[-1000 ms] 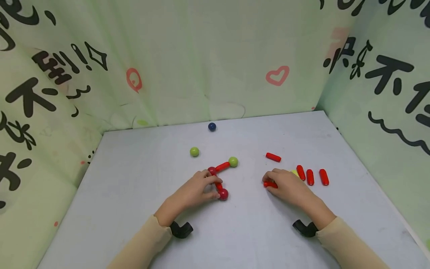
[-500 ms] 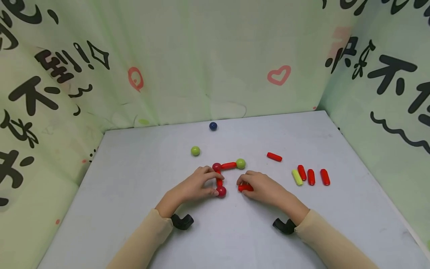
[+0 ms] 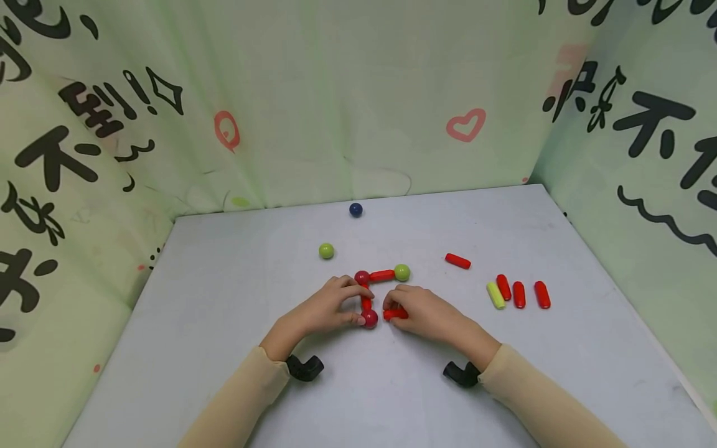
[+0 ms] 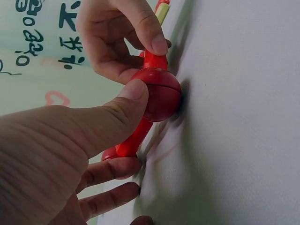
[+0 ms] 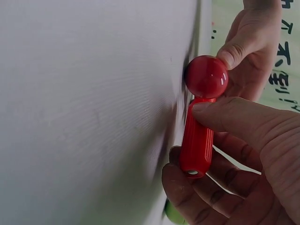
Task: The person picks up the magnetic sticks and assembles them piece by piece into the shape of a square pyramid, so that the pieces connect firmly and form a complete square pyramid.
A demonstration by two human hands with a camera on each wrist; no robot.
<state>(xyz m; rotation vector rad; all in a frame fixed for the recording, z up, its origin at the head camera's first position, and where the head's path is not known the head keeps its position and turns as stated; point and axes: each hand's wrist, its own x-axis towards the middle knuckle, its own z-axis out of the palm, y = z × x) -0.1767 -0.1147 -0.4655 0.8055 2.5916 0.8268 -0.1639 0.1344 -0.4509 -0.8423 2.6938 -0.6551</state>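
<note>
My left hand [image 3: 327, 306] holds a joined chain of balls and rods, its thumb on the near red ball [image 3: 370, 319] and its fingers by the upright red rod [image 3: 366, 303]. From the far red ball [image 3: 361, 277], another red rod [image 3: 382, 275] runs right to a green ball [image 3: 402, 272]. My right hand [image 3: 431, 314] pinches a loose red rod [image 5: 197, 140] between thumb and fingers. That rod's tip is right at the near red ball in both wrist views, and its other end shows a pale round spot.
A loose green ball [image 3: 326, 251] and a dark blue ball [image 3: 355, 210] lie farther back. On the right are a single red rod [image 3: 458, 261], a yellow-green rod [image 3: 495, 295] and several more red rods [image 3: 519, 295]. Printed cloth walls [image 3: 347, 112] border the white table [image 3: 269, 249].
The right hand has carried its red rod leftward, close to the near red ball. The chain has turned slightly, its green-ball end shifting right, while the left hand has stayed on it.
</note>
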